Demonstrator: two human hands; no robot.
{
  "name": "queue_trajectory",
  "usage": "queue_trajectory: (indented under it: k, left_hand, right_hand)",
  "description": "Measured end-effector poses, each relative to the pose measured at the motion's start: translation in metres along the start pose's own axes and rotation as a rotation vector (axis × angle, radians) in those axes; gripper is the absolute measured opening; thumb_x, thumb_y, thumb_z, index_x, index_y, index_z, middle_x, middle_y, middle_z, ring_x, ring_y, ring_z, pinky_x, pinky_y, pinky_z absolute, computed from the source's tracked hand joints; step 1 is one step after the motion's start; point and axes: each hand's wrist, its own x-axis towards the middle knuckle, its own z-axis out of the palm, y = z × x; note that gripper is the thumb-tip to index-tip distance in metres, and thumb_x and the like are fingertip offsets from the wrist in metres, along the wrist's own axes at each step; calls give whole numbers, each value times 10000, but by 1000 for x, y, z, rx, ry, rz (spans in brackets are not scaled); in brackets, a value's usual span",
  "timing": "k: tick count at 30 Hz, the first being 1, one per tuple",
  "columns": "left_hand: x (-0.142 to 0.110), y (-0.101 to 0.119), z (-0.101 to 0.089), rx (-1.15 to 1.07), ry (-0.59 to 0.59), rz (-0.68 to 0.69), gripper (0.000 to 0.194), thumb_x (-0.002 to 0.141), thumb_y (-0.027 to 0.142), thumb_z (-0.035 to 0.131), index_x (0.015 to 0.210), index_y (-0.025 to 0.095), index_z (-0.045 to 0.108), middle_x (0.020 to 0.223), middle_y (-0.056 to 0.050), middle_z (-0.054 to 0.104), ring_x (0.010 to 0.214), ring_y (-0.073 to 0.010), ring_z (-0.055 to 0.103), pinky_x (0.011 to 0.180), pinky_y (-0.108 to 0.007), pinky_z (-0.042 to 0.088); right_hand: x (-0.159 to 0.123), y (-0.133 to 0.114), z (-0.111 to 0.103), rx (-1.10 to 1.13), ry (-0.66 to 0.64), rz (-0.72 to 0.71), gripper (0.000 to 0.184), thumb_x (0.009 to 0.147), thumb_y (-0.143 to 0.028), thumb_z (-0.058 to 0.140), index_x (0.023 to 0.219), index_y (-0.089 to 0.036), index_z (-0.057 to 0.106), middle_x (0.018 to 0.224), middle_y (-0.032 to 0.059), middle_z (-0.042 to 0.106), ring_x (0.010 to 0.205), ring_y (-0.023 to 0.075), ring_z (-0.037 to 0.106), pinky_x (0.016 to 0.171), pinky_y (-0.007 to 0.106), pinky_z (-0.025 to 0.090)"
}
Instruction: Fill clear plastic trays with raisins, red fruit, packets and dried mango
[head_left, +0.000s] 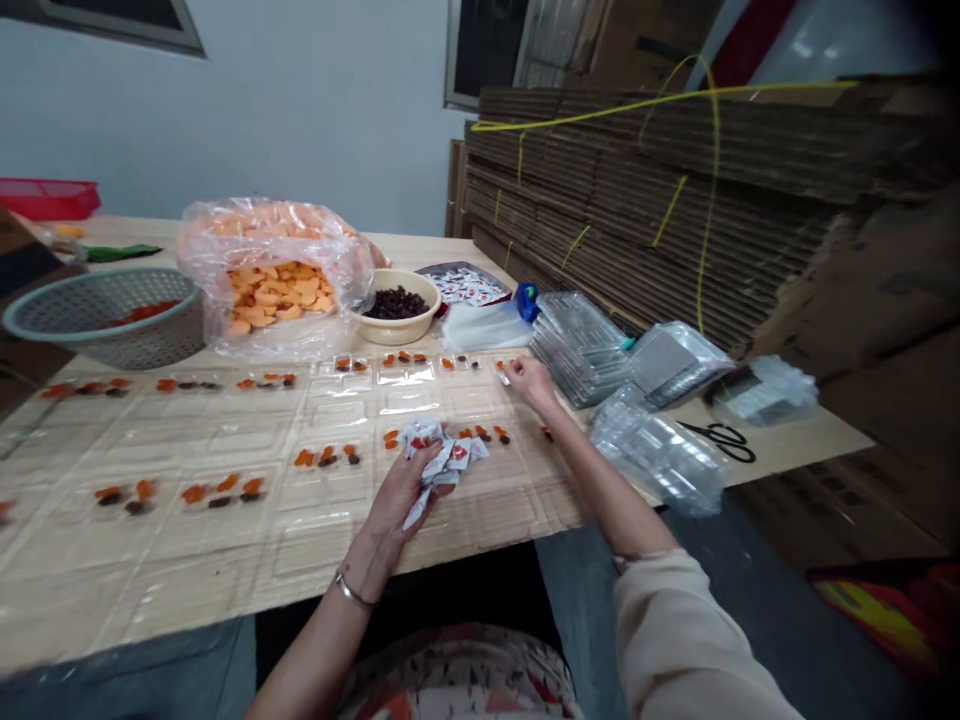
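Bare left forearm [307, 655] and sleeved right arm [660, 620] reach over clear trays [217, 560]

Both arms stretch forward from the bottom of the view, the beige sleeve lower right and a metal bangle [350, 590] on the left wrist. At 12 o'clock, the left hand [397, 505] curls around a loose bunch of white-and-red sachets [442, 458], its fingers closed and the thumb pressed over the top, which seems to keep the sachets together in one hand. At 1 o'clock, the right hand [531, 385] reaches to the far row, its fingers pressed together and pinching a pale scrap [504, 378] too small to identify.

Clear trays cover the table [795, 445], with orange pieces [274, 295] and dark dried fruit [395, 303] sitting in small groups in their hollows. Those foods lie within reach at 11 and 12 o'clock: the orange pieces in a plastic bag [217, 335] with its mouth folded back, the dark fruit in a cream bowl [397, 328]. A gray basket [101, 315] sits at 10 o'clock. Stacked spare trays [577, 350] and black-handled scissors [720, 440] lie at 2 o'clock, beside the hand that reaches out. Corrugated cardboard sheets [637, 170], tied with yellow cord, rise behind them.
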Motion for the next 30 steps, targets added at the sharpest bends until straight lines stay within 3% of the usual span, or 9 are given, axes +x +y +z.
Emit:
queue_trajectory:
  k: [2, 5, 7, 12, 16, 19, 24, 28, 30]
  left_hand:
    - [0, 2, 1, 5, 25, -1, 364, 689, 292, 787, 1001, 167, 650, 776, 10, 622, 586, -73, 525, 429, -145, 362]
    - [0, 6, 2, 8, 69, 4, 347, 698, 316, 770, 998, 178, 666, 841, -12, 654, 639, -95, 563, 473, -163, 397]
    - [0, 8, 3, 0, 78, 18, 339, 701, 323, 767, 997, 187, 671, 871, -15, 661, 656, -98, 570, 494, -167, 411]
    - [-1, 10, 1, -76, 71, 26, 350, 688, 290, 786, 1002, 187, 670, 830, 6, 637, 630, -71, 542, 484, -138, 392]
    - [-2, 14, -4, -124, 88, 23, 361, 670, 269, 792, 999, 185, 666, 855, 4, 636, 642, -63, 539, 477, -129, 371]
    - [-5, 16, -6, -138, 77, 29, 371, 657, 270, 792, 998, 190, 668, 847, 6, 632, 622, -67, 520, 458, -140, 347]
    - [-11, 17, -8, -106, 89, 19, 325, 676, 280, 785, 974, 204, 682, 797, 9, 633, 600, -80, 508, 463, -157, 348]
    - [-13, 17, -12, -80, 138, 8, 331, 681, 291, 779, 986, 206, 683, 839, -2, 664, 648, -97, 564, 493, -160, 378]
    - [-12, 17, -14, -42, 157, 26, 332, 686, 306, 771, 990, 208, 681, 879, -14, 680, 699, -119, 600, 527, -173, 411]
  right_hand:
    - [-28, -12, -11, 159, -195, -138, 291, 944, -383, 544, 1000, -165, 727, 982, 78, 726, 857, 188, 668, 769, 271, 520]
    - [-71, -25, -23, 591, -645, -387, 393, 860, -434, 667, 1193, -224, 667, 1022, 44, 715, 766, 146, 653, 695, 270, 536]
    - [-95, -32, -26, 754, -755, -450, 384, 799, -399, 743, 1143, -235, 696, 1049, 39, 706, 838, 150, 651, 749, 283, 537]
    - [-109, -34, -17, 913, -613, -320, 262, 736, -363, 800, 948, -221, 744, 1041, 37, 704, 943, 174, 652, 866, 318, 519]
    - [-60, -15, -1, 774, -371, -319, 333, 746, -400, 763, 1001, -193, 716, 1065, 61, 700, 866, 168, 654, 809, 313, 518]
    - [-7, 0, 20, 432, -125, -342, 295, 762, -347, 702, 978, -145, 710, 952, 63, 706, 785, 162, 624, 774, 301, 502]
    - [41, 11, 47, 280, -108, -376, 101, 712, -184, 694, 804, -145, 710, 927, 81, 711, 862, 197, 615, 876, 350, 474]
    - [33, 9, 41, 240, -105, -424, 48, 721, -153, 703, 766, -161, 718, 1098, 123, 687, 1115, 256, 567, 1030, 415, 380]
    - [18, -1, 30, 275, -130, -446, 80, 781, -209, 679, 825, -166, 729, 1114, 122, 683, 1115, 252, 574, 1008, 403, 404]
